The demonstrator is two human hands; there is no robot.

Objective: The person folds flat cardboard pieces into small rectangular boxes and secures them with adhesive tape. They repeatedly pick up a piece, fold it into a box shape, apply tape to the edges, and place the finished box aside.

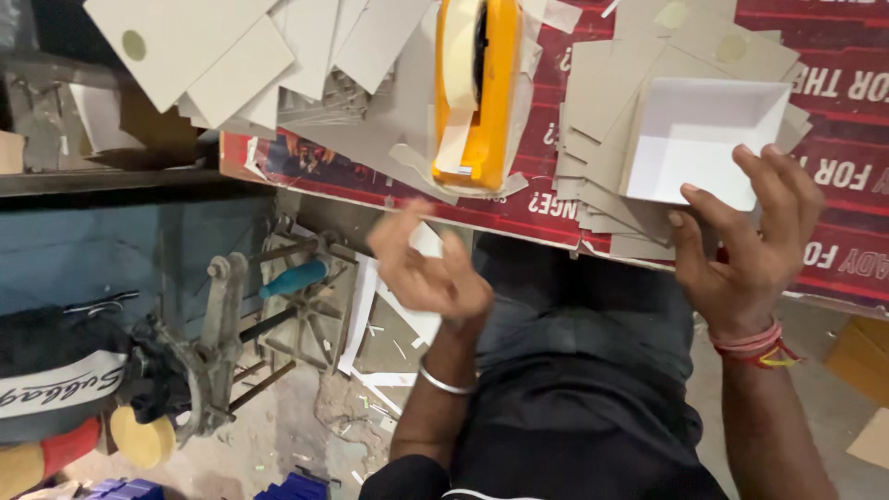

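1. My right hand [750, 243] grips the white box [706, 139] by its near edge, over the grey cards [602, 102].
2. My left hand [428, 268], blurred, pinches a white strip [424, 243] just below the tape dispenser [474, 88].
3. I judge that taping the box is in hand; next, hands must meet, strip to box.

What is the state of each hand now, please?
Left hand: blurred, fingers curled; whether it holds anything cannot be told.
Right hand: closed on the white box tray, gripping its near edge.
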